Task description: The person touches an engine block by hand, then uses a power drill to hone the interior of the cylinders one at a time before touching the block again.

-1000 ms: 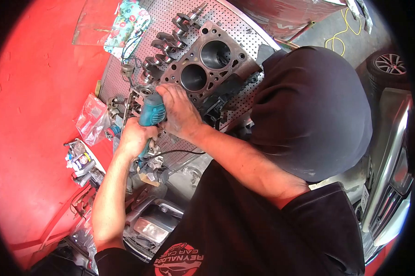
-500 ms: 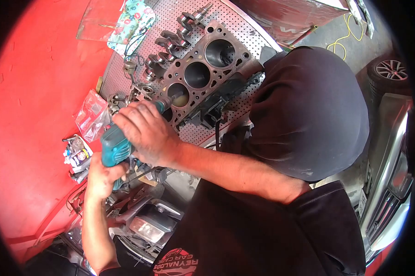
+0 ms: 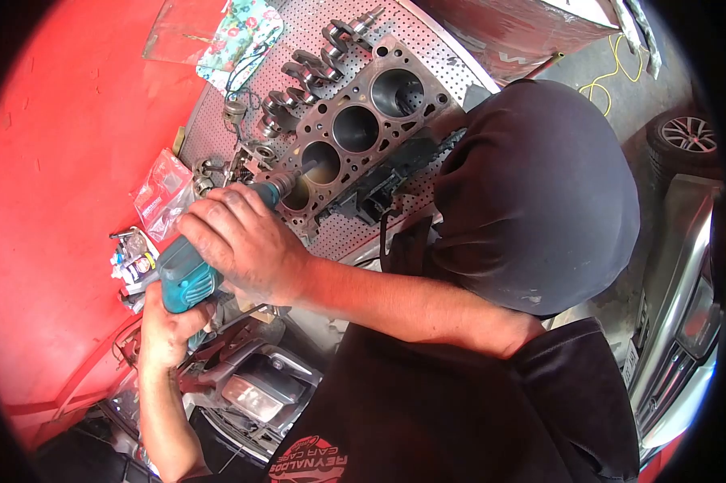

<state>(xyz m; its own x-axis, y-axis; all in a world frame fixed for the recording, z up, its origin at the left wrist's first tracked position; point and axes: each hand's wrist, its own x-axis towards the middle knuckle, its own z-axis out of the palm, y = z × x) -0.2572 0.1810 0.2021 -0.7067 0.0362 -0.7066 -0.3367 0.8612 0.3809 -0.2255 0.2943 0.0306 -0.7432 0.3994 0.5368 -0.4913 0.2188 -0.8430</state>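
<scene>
A teal power drill (image 3: pixel 188 275) is held in both hands. My left hand (image 3: pixel 170 326) is wrapped around its handle end. My right hand (image 3: pixel 249 241) grips the body from above, close behind the chuck (image 3: pixel 281 181). From the chuck a shaft points into a cylinder bore (image 3: pixel 321 164) of the engine block (image 3: pixel 395 133); whatever is on its end is mostly hidden inside. The nearest bore (image 3: pixel 296 197) lies under the chuck. Two more round bores open farther up the block's flat top. A crankshaft (image 3: pixel 311 72) lies alongside the block.
The block rests on a perforated metal surface (image 3: pixel 355 232). Pistons and rods (image 3: pixel 233 113), a floral cloth (image 3: pixel 238 36) and a plastic bag (image 3: pixel 162 193) lie to the left, by a red panel (image 3: pixel 65 153). A dark cloth-covered dome (image 3: pixel 540 197) blocks the right. A wheel (image 3: pixel 685 133) stands beyond.
Both hands and the drill have drawn back toward the lower left, away from the bore. In view, the block sits slightly farther right. Both hands keep their hold.
</scene>
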